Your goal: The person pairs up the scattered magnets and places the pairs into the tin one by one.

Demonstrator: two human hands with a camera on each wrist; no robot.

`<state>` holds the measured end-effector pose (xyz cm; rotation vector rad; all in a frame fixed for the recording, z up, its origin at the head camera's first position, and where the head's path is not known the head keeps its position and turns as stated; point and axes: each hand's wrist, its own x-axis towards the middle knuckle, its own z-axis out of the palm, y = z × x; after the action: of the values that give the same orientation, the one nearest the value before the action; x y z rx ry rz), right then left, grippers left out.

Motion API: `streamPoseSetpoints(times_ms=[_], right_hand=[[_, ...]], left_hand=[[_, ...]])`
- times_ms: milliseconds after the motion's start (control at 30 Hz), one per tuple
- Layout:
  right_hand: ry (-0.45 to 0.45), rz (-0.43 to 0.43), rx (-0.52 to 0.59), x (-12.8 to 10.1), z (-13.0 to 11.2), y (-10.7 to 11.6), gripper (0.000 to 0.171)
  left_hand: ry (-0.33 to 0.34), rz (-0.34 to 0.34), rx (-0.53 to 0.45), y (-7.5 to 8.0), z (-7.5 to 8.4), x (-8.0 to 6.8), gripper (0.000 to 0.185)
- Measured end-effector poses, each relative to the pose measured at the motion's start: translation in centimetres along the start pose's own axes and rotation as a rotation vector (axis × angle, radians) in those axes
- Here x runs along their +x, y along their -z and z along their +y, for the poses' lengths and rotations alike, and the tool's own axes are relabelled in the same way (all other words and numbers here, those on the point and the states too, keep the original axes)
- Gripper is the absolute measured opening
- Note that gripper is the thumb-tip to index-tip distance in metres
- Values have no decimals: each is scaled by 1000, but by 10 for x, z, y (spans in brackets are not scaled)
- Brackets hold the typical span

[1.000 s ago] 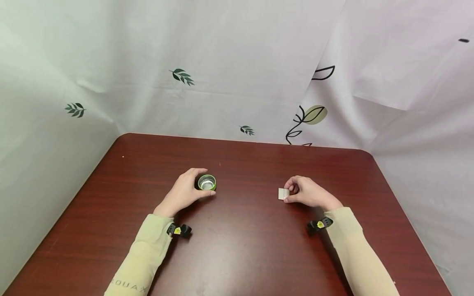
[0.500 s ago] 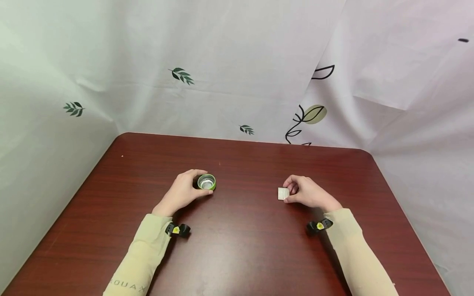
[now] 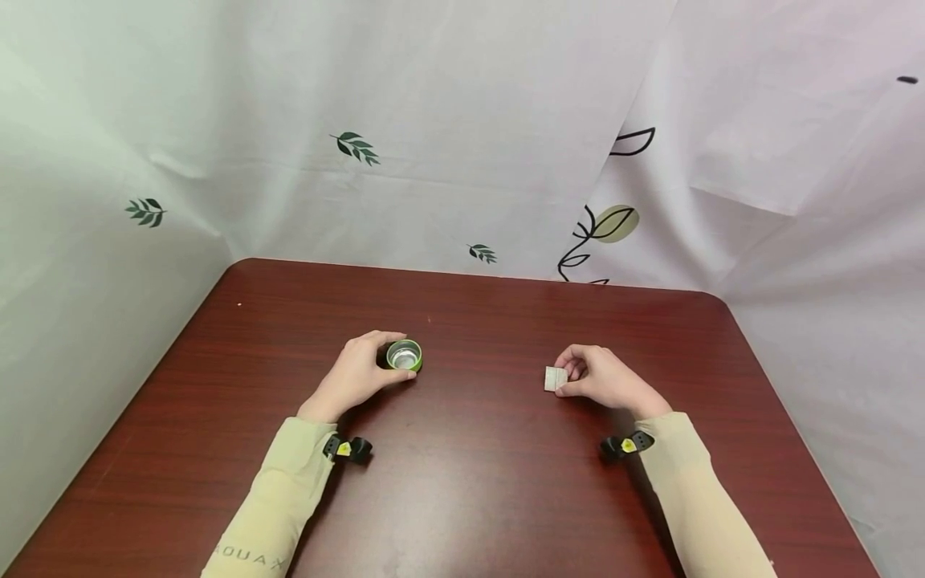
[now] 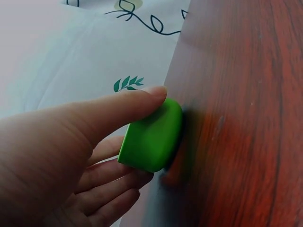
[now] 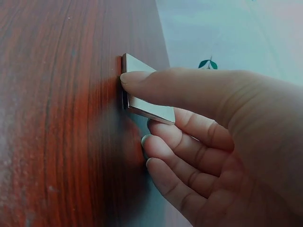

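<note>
A small round green tin (image 3: 404, 357) with a silvery inside stands open side up on the table, left of the middle. My left hand (image 3: 350, 377) grips it from the left, thumb at the near side and fingers at the far side. The left wrist view shows the tin's smooth green wall (image 4: 154, 137) under my thumb. Farther right, my right hand (image 3: 607, 377) pinches a small flat silvery square piece (image 3: 552, 379) with a seam across it. Up close in the right wrist view, my thumb covers part of the piece's shiny face (image 5: 154, 111), low at the tabletop.
The dark red wooden table (image 3: 462, 466) has rounded far corners. A white cloth (image 3: 448, 120) printed with leaves hangs behind it and along both sides. Black wrist cameras (image 3: 354, 449) sit on both sleeves.
My left thumb has slid back slightly along the tin's near side. Otherwise both hands keep their places and holds.
</note>
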<state>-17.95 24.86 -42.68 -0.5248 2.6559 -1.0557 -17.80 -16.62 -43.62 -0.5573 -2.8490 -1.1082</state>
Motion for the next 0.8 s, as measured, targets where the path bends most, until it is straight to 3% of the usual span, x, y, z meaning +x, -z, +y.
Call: streamPoseSetpoints(times_ms=[600,800], right_hand=[[9,59,38,-4,2,-1,19],[3,55,55,-6,2,0,13]], left_hand=[[21,10,-60,-3,2,2,61],[-12,26,-55,-6,6,5,58]])
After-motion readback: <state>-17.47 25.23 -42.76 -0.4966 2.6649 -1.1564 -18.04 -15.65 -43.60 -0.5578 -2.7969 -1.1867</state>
